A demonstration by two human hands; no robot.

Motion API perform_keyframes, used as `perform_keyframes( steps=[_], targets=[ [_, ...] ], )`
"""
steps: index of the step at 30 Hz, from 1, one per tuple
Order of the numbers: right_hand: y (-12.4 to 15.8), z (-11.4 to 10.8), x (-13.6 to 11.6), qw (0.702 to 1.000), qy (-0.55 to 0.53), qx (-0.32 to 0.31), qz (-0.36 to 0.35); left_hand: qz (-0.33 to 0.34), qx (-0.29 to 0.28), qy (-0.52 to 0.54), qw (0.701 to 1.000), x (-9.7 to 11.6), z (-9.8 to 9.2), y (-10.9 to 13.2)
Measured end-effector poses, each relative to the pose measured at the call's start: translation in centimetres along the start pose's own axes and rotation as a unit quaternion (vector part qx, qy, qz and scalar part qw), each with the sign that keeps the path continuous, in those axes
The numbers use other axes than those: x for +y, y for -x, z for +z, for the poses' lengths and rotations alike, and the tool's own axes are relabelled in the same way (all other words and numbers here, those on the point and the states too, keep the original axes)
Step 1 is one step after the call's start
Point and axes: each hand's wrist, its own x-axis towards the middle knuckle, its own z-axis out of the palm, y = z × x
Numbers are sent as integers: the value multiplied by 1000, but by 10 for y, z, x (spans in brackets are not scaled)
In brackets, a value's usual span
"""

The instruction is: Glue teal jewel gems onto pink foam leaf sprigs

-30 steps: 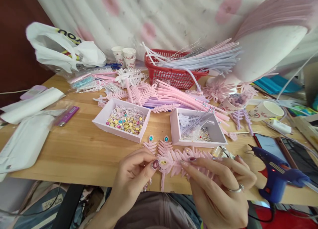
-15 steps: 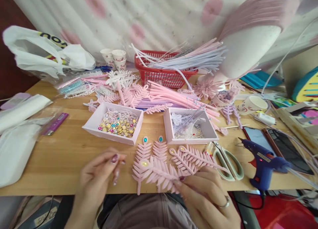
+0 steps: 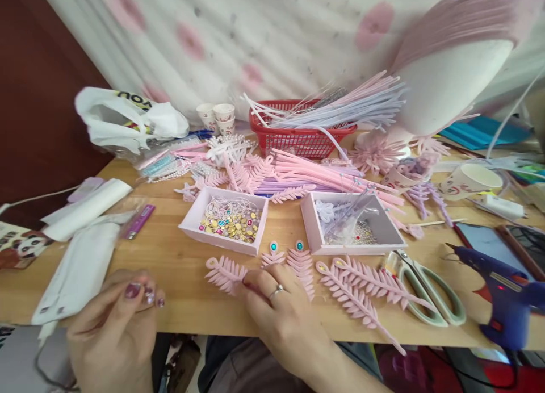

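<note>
My right hand [image 3: 283,310], a ring on one finger, is closed around the stem of a pink pipe-cleaner leaf [image 3: 225,274]. The leaf's looped tip points left; I cannot make out whether a gem sits in it. My left hand [image 3: 119,319] is to the left of it near the table edge, fingertips pinched together, and what they hold, if anything, is hidden. Behind the right hand are two leaves tipped with teal gems [image 3: 300,262], one partly covered by the hand. To its right, two more pink leaves [image 3: 357,291] with yellowish tips lie overlapping.
A white box of gems [image 3: 187,228] and a box of pearls and pins [image 3: 315,234] stand behind the leaves. Scissors [image 3: 430,291] and a blue glue gun [image 3: 494,291] are at right. A red basket [image 3: 293,140] of pipe cleaners stands at the back.
My right hand has moved left with the pink leaf, relative to the boxes. My left hand has drawn back to the left and its fingers have curled in. The view has shifted left.
</note>
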Motion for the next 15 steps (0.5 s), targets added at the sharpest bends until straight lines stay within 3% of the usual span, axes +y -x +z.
perform_keyframes(
  steps=[3,5,8,11,15],
  targets=[
    [-4,13,0,999,-20,-42,12,-31,36,63,997,5,5,6],
    [-4,19,0,998,-22,-58,27,-41,25,80,996,5,6,7],
    [-3,26,-2,997,-14,-64,34,-48,-26,77,995,2,7,4],
    [-3,29,-4,998,-20,-51,42,-47,-117,51,991,-3,9,-2],
    [-3,22,-2,998,-40,-23,36,-2,-200,27,980,-2,17,-12]
  ],
)
